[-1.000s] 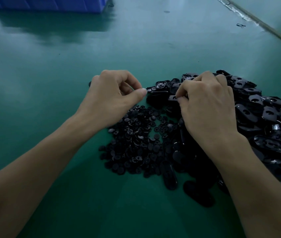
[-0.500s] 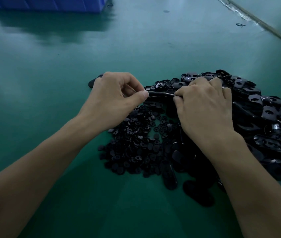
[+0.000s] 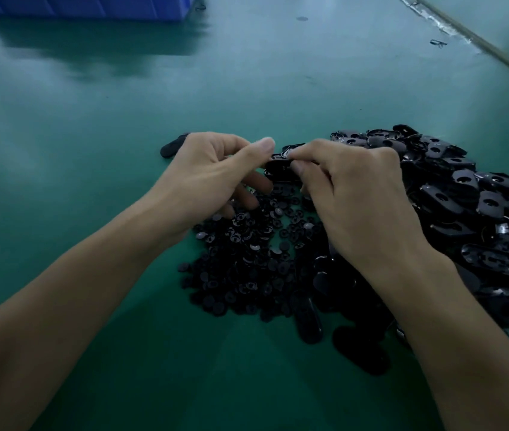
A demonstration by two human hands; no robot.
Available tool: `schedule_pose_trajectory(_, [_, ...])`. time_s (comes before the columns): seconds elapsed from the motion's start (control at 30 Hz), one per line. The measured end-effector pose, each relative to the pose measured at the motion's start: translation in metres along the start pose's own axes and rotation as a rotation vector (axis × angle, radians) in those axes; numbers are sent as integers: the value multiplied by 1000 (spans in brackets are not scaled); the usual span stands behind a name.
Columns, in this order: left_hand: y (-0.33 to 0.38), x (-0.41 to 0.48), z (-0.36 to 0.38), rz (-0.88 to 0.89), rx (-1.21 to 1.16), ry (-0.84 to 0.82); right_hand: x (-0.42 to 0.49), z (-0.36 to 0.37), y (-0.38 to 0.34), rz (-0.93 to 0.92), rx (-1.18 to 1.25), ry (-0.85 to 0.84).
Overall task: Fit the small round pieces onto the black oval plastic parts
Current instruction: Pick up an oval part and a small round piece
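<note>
Both hands on one black oval part (image 3: 279,164): left hand (image 3: 212,178) and right hand (image 3: 362,194) pinch it above the small round pieces (image 3: 247,256) (fit not visible).

Dim, teal-cast light; pale glare sheens the far table (image 3: 278,88), the black pile (image 3: 247,259) sinks into shadow, edges bend and soften from the wide lens.
</note>
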State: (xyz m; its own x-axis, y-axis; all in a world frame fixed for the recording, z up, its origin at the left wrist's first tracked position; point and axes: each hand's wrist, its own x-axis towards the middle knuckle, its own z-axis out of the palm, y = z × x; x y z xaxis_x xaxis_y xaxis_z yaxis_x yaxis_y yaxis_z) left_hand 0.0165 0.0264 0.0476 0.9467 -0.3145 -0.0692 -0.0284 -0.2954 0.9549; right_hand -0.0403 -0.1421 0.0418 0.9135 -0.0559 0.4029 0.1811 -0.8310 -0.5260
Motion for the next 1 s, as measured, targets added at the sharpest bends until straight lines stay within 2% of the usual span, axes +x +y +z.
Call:
schedule_pose_trajectory(0.27, [-1,0,-1,-15,-133,-21,-6,3,1,16,259,107])
schedule_pose_trajectory(0.5, [-3,0,0,81,-148,-63,-3,1,4,100,404,66])
schedule_pose_trajectory(0.8, [-5,0,6,208,-84,0,-5,-3,3,136,504,37])
schedule_pose_trajectory(1.0, [-4,0,6,267,-102,-34,-4,-5,2,144,527,56])
